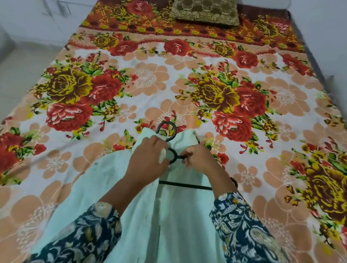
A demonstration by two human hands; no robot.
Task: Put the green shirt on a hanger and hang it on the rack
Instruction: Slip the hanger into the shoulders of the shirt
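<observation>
Bed [272, 192] covered by a floral sheet, red and yellow roses on peach; gold quilted cushion [206, 2] at the head end, white walls around. Green shirt [174, 234] lies flat at the near edge, collar away from the camera. Black hanger [169, 130] sits in the neck opening, hook protruding past the collar. Left hand [148, 157] pinches the placket fabric beside the hanger; right hand [200, 158] closed on the hanger neck. No readable writing or labels.
</observation>
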